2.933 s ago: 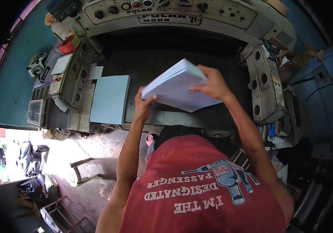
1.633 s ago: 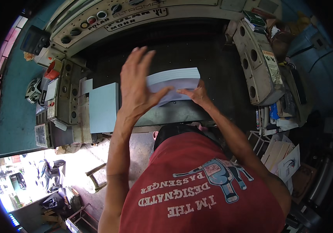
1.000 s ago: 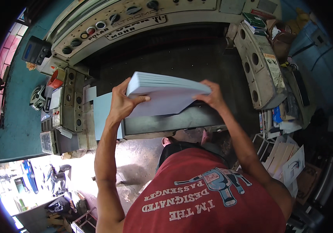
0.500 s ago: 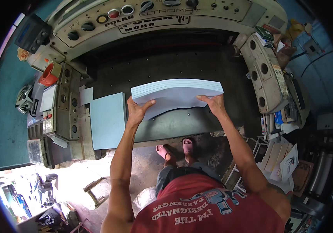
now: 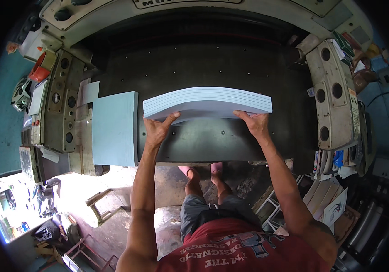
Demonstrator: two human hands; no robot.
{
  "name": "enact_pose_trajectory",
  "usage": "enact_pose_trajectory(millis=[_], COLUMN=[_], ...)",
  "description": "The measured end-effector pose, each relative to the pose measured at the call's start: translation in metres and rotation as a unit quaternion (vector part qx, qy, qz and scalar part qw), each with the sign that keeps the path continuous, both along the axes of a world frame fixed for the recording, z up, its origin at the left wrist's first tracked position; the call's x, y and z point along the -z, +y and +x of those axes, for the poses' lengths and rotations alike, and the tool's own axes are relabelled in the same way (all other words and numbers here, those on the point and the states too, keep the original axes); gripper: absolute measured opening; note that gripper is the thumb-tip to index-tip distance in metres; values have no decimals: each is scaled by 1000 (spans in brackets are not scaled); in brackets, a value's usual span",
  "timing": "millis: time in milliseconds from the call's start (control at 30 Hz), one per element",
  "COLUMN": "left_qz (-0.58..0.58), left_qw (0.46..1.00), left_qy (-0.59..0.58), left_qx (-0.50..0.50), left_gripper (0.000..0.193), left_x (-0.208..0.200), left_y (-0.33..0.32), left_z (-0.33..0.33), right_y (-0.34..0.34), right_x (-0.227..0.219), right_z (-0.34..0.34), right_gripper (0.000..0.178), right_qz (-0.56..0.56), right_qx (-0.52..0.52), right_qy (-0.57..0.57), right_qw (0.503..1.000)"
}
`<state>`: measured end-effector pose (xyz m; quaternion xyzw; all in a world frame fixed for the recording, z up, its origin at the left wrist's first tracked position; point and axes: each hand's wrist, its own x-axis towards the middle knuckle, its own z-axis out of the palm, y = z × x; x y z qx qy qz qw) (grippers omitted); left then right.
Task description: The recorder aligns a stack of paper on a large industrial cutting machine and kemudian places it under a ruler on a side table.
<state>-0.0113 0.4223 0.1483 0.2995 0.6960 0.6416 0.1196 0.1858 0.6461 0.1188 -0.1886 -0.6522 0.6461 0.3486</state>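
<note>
Between my two hands a thick stack of pale blue paper (image 5: 208,96) bows upward in the middle, its layered edge facing up and away from me. My left hand (image 5: 159,129) grips the stack's left end, thumb on the near face and fingers hidden beneath. At the right end my right hand (image 5: 255,124) holds it the same way. The stack is over the dark metal machine table (image 5: 199,143). Just left of it, a second tall pale blue paper stack (image 5: 114,129) lies on the table, apart from my left hand.
Side panels with round holes flank the table, one on the left (image 5: 63,104) and one on the right (image 5: 330,95). The machine's front beam (image 5: 112,27) spans the far side. An orange tape roll (image 5: 42,65) sits on the left; papers (image 5: 326,195) lean at lower right.
The view has tipped down and shifted toward the table. The held stack shows more of its layered edge and less of its near face; both hands keep their grip.
</note>
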Motion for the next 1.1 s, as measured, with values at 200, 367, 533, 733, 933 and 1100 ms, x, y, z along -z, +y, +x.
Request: enact_pose_trajectory(millis=[200,367,533,733,933,1100], left_qz=[-3,87,176,233,213,129], left_qw=[999,979,895,800,763,748], left_qy=[-43,-134,-322,-360,-338,-370], left_qx=[-13,-128,-252,-419,-509,-535], left_gripper=[35,47,45,48,47,51], left_x=[-6,-12,-36,-20,3,0], left_y=[1,-31,-101,-166,-200,-210], left_z=[0,13,33,-5,-28,-40], right_y=[0,4,-40,-132,-193,-208], right_x=[13,-67,-138,-143,-113,-95], right_z=[-8,-48,-154,-300,-375,-396], right_gripper=[35,41,58,64,83,78], right_qz=[5,21,103,162,194,183], right_qx=[39,-123,-334,-444,-480,-466], right_qy=[-62,-177,-305,-411,-432,-455], right_qw=[997,976,886,779,739,736])
